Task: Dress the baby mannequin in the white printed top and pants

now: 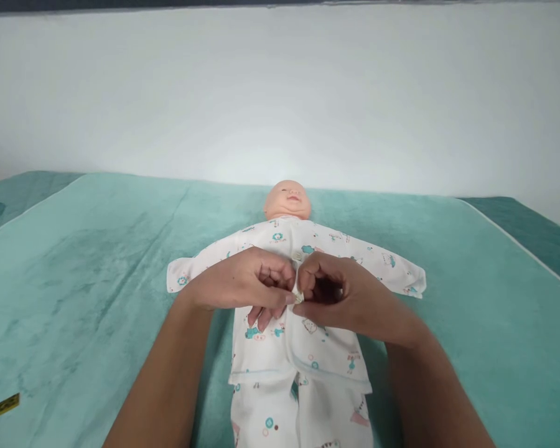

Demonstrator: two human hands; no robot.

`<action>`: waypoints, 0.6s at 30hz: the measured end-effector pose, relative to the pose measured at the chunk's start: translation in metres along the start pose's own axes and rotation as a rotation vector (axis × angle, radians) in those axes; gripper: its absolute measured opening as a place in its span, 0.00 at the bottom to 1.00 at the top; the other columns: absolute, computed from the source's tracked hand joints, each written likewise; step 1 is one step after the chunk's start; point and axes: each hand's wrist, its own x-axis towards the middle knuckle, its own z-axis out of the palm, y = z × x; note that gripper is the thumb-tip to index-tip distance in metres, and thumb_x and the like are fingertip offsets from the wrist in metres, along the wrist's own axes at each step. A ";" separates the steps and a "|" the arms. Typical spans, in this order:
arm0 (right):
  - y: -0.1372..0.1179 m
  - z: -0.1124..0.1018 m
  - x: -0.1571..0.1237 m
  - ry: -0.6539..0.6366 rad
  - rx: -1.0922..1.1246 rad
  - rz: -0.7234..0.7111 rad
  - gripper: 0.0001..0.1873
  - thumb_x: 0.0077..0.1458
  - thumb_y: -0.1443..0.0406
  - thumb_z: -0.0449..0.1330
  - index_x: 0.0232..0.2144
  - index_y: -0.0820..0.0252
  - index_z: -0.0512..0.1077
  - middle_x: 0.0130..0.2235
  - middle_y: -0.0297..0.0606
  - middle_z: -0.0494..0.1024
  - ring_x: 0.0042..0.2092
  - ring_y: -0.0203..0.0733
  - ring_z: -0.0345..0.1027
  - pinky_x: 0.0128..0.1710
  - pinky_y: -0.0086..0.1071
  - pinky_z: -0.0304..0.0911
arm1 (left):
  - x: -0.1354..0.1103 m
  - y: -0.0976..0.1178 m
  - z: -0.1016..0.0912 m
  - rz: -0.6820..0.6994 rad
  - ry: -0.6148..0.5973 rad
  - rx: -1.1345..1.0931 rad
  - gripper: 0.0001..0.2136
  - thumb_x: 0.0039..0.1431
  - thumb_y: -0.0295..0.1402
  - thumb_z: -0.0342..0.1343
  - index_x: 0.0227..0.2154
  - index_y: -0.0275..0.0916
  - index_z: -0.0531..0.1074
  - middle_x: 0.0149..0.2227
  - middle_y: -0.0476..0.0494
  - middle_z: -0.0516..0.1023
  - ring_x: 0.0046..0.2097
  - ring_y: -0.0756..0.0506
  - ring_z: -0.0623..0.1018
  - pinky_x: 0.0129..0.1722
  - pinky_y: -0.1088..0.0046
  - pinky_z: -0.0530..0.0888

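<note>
A baby doll lies on its back on a teal blanket, head away from me. It wears a white printed shirt and matching trousers. My left hand and my right hand meet over the doll's chest. Both pinch the shirt's front edges together at a small snap button. Fingers of both hands are curled closed on the fabric.
The blanket covers a bed that runs to a white wall behind. A yellow tag lies at the near left edge. Darker teal bedding shows at the right.
</note>
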 end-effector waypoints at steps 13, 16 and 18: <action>0.002 -0.005 -0.001 -0.093 0.113 -0.034 0.10 0.52 0.64 0.66 0.32 0.58 0.67 0.27 0.27 0.65 0.28 0.30 0.58 0.27 0.26 0.55 | 0.002 -0.008 -0.007 0.111 -0.088 -0.109 0.06 0.58 0.30 0.59 0.29 0.34 0.71 0.21 0.50 0.74 0.18 0.54 0.73 0.17 0.82 0.71; 0.002 -0.006 -0.001 -0.099 0.117 -0.056 0.08 0.56 0.63 0.63 0.32 0.58 0.67 0.28 0.28 0.65 0.29 0.30 0.59 0.28 0.27 0.56 | 0.003 -0.010 -0.007 0.100 -0.097 -0.107 0.07 0.58 0.32 0.60 0.29 0.34 0.70 0.22 0.50 0.74 0.19 0.53 0.74 0.17 0.81 0.72; 0.003 -0.006 -0.001 -0.101 0.127 -0.057 0.07 0.57 0.63 0.63 0.33 0.58 0.67 0.29 0.28 0.65 0.30 0.30 0.59 0.29 0.26 0.56 | 0.002 -0.010 -0.008 0.089 -0.099 -0.099 0.07 0.58 0.33 0.59 0.29 0.35 0.70 0.22 0.51 0.74 0.20 0.53 0.74 0.18 0.81 0.72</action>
